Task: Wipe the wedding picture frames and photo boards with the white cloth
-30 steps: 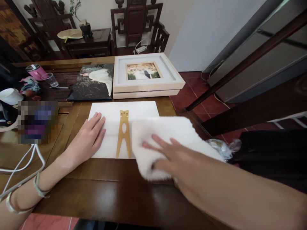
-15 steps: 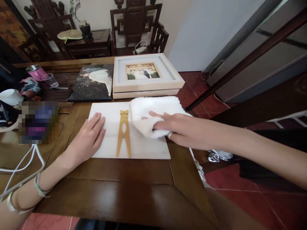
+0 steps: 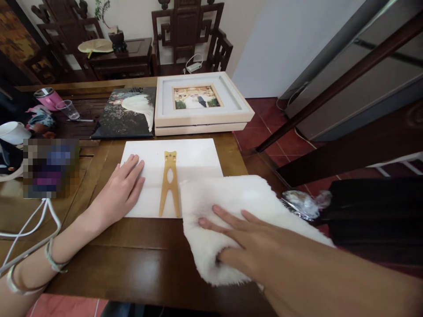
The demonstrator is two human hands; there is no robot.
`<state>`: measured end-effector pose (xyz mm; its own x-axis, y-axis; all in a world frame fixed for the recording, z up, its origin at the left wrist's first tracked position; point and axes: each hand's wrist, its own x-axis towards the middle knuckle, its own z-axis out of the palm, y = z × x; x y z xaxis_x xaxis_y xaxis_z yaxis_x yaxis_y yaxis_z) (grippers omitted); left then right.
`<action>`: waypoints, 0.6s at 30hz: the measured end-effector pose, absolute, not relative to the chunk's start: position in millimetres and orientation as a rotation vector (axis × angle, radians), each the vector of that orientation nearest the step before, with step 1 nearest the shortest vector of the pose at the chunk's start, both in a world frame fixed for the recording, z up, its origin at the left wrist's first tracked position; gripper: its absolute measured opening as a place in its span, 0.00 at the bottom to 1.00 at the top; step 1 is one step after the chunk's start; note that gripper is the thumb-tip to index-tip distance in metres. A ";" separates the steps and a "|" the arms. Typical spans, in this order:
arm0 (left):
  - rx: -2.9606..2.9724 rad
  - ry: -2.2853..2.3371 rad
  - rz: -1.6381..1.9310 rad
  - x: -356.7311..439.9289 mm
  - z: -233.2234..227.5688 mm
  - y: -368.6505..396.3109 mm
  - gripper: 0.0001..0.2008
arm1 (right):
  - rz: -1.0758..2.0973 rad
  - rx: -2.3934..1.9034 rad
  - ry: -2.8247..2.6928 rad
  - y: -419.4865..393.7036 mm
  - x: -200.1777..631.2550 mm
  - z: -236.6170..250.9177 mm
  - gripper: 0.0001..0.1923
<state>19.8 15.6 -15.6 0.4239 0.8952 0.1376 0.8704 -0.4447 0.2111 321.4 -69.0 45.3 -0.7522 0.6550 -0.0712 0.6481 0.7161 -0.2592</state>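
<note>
Under right hand (image 3: 244,237): fluffy cloth (image 3: 231,207), fingers spread flat | left hand (image 3: 120,189) flat on white board (image 3: 194,158)

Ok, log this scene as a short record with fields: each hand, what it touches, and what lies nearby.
left hand: flat on the white board, palm down
right hand: fingers spread, pressing the fluffy white cloth
cloth: covers the board's near right corner
yellow stand: lies on the board between the hands
behind board: framed photo, dark photo print
surface: wooden table
</note>
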 end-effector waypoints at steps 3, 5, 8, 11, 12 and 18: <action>2.558 1.589 0.363 20.1 -14.8 15.0 0.25 | 0.479 -1.091 -2.951 -47.7 321.6 54.4 0.29; 2.557 1.588 0.362 20.2 -14.3 14.8 0.24 | 0.479 -1.196 -2.947 -24.3 321.2 50.9 0.30; 2.548 1.592 0.370 20.7 -13.7 14.6 0.24 | 0.380 -1.308 -2.849 7.8 320.9 34.0 0.30; 2.527 1.598 0.383 21.6 -13.1 14.1 0.24 | 0.308 -1.354 -2.768 21.2 318.2 20.3 0.30; 2.520 1.602 0.384 21.9 -13.0 13.8 0.24 | 0.307 -1.371 -2.764 20.0 315.7 19.6 0.30; 2.483 1.614 0.399 23.0 -14.8 13.1 0.25 | 0.645 -1.387 -2.988 -25.3 290.9 42.4 0.31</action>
<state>23.0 13.1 -14.8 0.3848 0.9126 0.1382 0.8719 -0.4085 0.2701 290.9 -25.3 42.4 -0.6393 0.6862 -0.3470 0.7682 0.5895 -0.2496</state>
